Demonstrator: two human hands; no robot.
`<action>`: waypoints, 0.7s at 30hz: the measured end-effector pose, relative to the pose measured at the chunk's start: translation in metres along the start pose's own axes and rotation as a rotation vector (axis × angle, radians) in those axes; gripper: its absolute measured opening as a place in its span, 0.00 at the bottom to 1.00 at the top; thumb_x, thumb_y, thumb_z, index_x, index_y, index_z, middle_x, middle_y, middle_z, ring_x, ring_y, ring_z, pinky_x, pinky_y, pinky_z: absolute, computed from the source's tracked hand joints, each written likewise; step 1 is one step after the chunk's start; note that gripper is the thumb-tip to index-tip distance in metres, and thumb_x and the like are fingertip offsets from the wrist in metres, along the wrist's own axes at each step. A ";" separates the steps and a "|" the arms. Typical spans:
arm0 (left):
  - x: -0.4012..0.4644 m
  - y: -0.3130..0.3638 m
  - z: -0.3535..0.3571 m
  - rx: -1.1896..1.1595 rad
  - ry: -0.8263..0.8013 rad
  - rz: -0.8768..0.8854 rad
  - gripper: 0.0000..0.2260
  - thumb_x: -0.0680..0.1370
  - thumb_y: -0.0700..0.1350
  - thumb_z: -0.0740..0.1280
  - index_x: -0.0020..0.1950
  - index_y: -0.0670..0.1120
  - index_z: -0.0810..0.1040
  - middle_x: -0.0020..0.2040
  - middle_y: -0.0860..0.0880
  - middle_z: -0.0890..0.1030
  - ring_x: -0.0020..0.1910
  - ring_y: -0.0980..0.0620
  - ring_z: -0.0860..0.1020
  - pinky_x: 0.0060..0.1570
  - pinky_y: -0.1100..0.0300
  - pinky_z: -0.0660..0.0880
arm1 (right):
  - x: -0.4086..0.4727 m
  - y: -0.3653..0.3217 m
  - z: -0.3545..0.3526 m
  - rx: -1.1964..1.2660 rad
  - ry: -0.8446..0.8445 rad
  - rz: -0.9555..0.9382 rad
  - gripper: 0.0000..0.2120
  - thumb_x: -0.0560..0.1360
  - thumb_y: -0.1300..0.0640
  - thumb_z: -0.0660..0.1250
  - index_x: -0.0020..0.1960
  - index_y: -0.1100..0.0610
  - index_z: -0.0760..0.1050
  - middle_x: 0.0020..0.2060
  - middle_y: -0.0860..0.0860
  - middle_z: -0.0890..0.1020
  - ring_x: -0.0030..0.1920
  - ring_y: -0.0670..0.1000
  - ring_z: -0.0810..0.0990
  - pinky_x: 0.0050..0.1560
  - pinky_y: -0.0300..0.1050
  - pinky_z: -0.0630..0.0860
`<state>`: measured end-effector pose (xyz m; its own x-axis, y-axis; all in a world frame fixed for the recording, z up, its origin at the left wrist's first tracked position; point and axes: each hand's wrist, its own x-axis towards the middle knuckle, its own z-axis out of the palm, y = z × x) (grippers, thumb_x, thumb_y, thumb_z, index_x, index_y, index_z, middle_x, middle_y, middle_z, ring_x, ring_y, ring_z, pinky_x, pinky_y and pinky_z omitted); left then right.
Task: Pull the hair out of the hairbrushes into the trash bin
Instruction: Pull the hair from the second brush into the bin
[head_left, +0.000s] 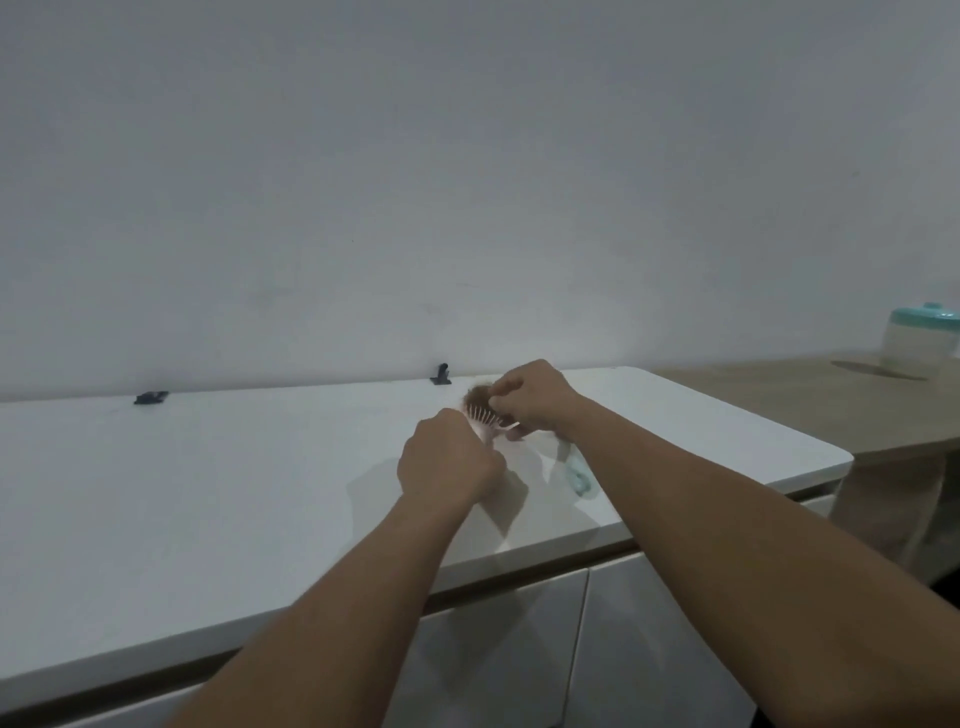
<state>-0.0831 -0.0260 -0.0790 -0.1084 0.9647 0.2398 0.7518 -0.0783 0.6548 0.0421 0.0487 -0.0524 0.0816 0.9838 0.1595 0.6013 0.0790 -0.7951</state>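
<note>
My left hand (448, 457) grips a pink hairbrush (488, 420) above the white counter (208, 493), most of the brush hidden behind the fist. A brown clump of hair (477, 397) sits on its pale bristles. My right hand (532, 396) pinches that hair at the brush head. A second, light teal hairbrush (575, 470) lies on the counter under my right forearm, partly hidden. No trash bin is in view.
Two small dark clips (150, 397) (441, 375) lie along the wall at the back of the counter. A wooden table (831, 405) stands to the right with a clear, teal-lidded container (922, 338). White cabinet doors (519, 649) are below the counter edge.
</note>
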 end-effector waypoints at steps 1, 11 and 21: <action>-0.001 0.001 -0.003 -0.012 -0.009 0.016 0.10 0.75 0.48 0.69 0.50 0.43 0.73 0.52 0.43 0.81 0.53 0.42 0.80 0.45 0.55 0.73 | -0.001 -0.001 0.002 0.010 -0.005 0.014 0.06 0.73 0.67 0.69 0.42 0.58 0.82 0.39 0.53 0.81 0.42 0.58 0.85 0.47 0.54 0.84; -0.016 0.006 -0.036 -0.341 -0.400 -0.154 0.06 0.71 0.30 0.67 0.39 0.38 0.72 0.36 0.40 0.74 0.32 0.45 0.75 0.30 0.59 0.73 | -0.047 -0.011 -0.016 0.392 0.003 0.126 0.07 0.72 0.73 0.70 0.46 0.64 0.77 0.40 0.61 0.81 0.32 0.57 0.82 0.36 0.48 0.84; -0.088 0.033 -0.054 -0.500 -0.540 0.041 0.16 0.72 0.29 0.60 0.57 0.42 0.70 0.50 0.36 0.79 0.36 0.45 0.77 0.33 0.56 0.73 | -0.131 -0.018 -0.085 0.621 -0.109 0.223 0.03 0.72 0.64 0.66 0.45 0.59 0.75 0.32 0.53 0.77 0.26 0.47 0.71 0.23 0.37 0.67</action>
<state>-0.0837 -0.1273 -0.0397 0.3459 0.9378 -0.0314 0.3482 -0.0972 0.9324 0.0881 -0.0952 -0.0090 0.0501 0.9954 -0.0819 0.0074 -0.0823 -0.9966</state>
